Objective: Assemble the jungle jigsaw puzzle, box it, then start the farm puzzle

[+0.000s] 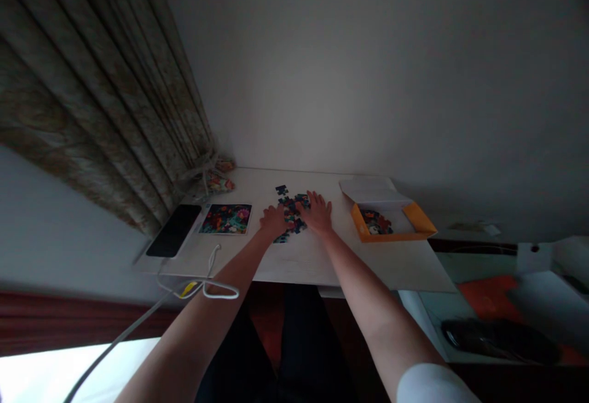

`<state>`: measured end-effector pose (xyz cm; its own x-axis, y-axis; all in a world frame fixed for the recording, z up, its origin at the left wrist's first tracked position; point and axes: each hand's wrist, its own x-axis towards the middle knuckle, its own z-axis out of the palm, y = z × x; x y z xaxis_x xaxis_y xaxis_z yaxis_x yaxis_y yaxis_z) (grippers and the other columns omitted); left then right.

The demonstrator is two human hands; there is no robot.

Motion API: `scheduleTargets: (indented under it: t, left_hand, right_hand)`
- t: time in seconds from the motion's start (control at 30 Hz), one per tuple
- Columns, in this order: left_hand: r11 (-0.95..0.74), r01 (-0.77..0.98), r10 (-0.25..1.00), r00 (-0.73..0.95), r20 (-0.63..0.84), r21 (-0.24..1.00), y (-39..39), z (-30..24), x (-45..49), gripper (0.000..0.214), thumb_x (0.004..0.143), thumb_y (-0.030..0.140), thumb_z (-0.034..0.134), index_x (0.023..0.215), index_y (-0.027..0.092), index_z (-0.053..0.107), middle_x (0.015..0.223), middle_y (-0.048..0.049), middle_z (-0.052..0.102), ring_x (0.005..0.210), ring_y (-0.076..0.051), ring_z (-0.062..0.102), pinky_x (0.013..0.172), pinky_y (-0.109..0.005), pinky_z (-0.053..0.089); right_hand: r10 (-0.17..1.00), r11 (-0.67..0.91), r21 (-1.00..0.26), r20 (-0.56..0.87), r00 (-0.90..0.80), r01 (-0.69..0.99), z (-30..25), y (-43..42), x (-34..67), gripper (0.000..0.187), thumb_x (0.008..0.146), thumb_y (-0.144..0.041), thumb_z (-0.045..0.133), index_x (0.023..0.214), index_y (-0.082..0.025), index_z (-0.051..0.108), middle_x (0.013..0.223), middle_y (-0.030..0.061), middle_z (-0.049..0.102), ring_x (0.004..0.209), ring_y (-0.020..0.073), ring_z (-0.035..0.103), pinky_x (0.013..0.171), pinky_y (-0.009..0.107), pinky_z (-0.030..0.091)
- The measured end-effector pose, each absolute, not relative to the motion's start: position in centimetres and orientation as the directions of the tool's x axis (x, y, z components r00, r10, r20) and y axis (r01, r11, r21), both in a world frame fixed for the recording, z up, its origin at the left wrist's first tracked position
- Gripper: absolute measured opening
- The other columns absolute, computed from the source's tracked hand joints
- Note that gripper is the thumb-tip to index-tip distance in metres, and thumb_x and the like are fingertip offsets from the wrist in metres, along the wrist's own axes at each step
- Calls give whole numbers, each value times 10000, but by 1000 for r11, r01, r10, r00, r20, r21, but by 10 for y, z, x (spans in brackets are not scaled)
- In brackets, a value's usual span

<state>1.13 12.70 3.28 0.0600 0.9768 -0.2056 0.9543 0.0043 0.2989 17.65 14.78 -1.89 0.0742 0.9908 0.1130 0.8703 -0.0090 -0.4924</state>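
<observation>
Near puzzle pieces (pixel 289 207), orange box (pixel 418 219) (open)

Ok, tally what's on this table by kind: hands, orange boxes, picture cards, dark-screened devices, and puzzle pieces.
Hands: 2
Orange box: 1
Picture card: 1
Dark-screened device: 1
Puzzle pieces: too crowded to count
Total: 5, pieces excluded

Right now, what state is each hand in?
Left hand: at the left side of the puzzle pieces; open or closed cannot be told.
Right hand: open, spread at the right side of the puzzle pieces.
</observation>
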Motion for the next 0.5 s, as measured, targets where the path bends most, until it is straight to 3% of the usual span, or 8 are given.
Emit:
scheduleTargets:
  t: [0.1,0.2,0.33,0.5]
  left_hand:
    - [33,944,956,66,-286,329,143,35,7,716,703,403,877,1317,142,618,1285,-221,691,1245,-386,629,971,-408,497]
    - [37,928,937,97,-337,370,154,35,-1,486,677,385,891,1069,143,738,994,-137,780,1029,-320,730,863,-332,524]
    - [42,895,920,139,-367,444,159,34,-11,243,664,337,883,769,154,762,720,-59,740,806,-266,740,710,-288,516]
    - [39,818,923,191,-335,574,156,33,-17,234,663,251,875,850,144,783,783,-40,758,784,-219,722,683,-257,504]
  right_hand:
    - [993,25,-463,110,29,886,-18,160,177,835,964,-737,427,1626,-239,321,1686,141,337,1561,345,259,1247,638,78]
    - [996,70,-431,86,-36,900,-19,167,178,861,929,-735,514,1623,-260,329,1658,127,396,1547,347,286,1245,642,64]
    - [990,123,-430,114,-82,894,-23,171,183,833,895,-712,597,1571,-260,422,1565,136,521,1489,342,380,1239,646,73]
    - [988,120,-464,139,-62,878,-22,175,189,765,873,-594,707,1500,-199,521,1448,164,609,1376,314,518,1220,513,240]
